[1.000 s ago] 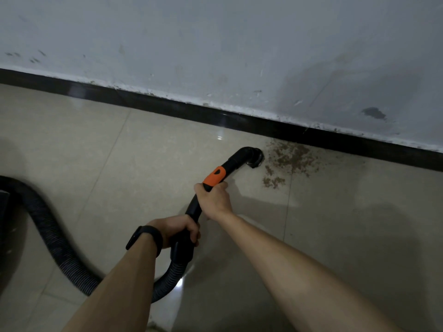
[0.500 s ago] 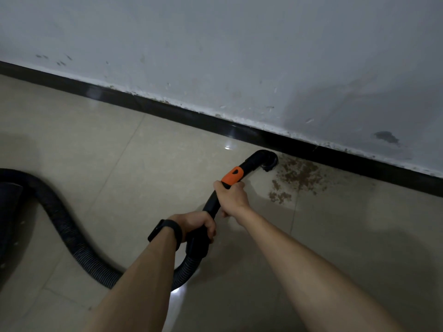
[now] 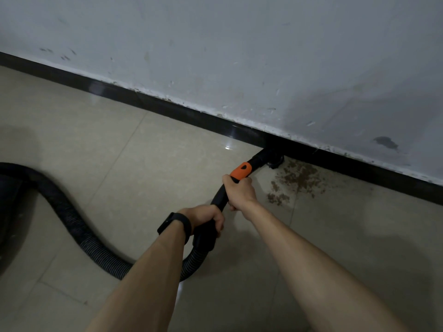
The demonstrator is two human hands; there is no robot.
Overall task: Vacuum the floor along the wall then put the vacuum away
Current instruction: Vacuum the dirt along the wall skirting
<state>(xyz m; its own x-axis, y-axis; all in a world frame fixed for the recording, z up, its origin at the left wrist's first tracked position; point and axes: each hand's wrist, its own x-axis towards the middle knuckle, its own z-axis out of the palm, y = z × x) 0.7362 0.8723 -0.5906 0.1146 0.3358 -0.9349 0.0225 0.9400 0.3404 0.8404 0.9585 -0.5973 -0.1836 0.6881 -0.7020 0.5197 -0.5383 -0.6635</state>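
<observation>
Both hands on wand (image 3: 219,196): R hand (image 3: 239,191) fingers wrapped below orange collar (image 3: 241,171), L hand (image 3: 205,218) gripping at hose (image 3: 72,221) joint. Nozzle (image 3: 272,159) at baseboard (image 3: 167,109), just beside dirt (image 3: 294,180).

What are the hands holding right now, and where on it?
Both hands grip the black plastic vacuum wand: the right hand just below its orange collar, the left hand lower, at the cuff where the ribbed black hose joins.
</observation>
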